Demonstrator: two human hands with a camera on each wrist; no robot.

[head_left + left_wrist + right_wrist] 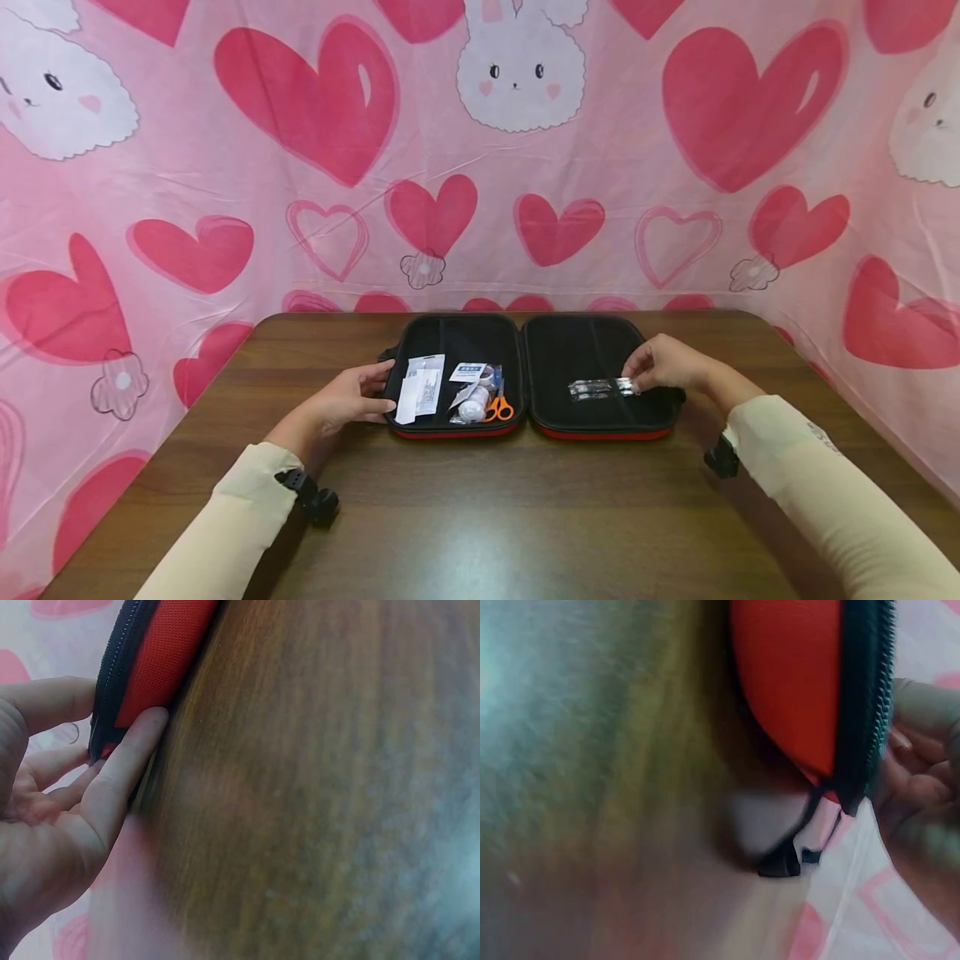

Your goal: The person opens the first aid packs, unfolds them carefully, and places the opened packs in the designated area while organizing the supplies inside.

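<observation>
A red zip case (457, 433) with a black lining lies unfolded on the table. My left hand (347, 398) holds its left edge near the front corner; in the left wrist view the thumb (139, 742) lies on the red side, with the index finger at the zip. Over the right half, my right hand (663, 364) pinches the right end of small clear-wrapped strips (596, 388) at a dark elastic band. In the right wrist view the case wall hides the fingertips. The left half holds white packets (427, 387), a white roll (474, 406) and orange-handled scissors (501, 408).
The brown wooden table (480, 517) extends in front of the case and to both sides. Behind it hangs a pink cloth (487, 158) with hearts and rabbits. Zip pulls (781, 859) dangle from the case's right half.
</observation>
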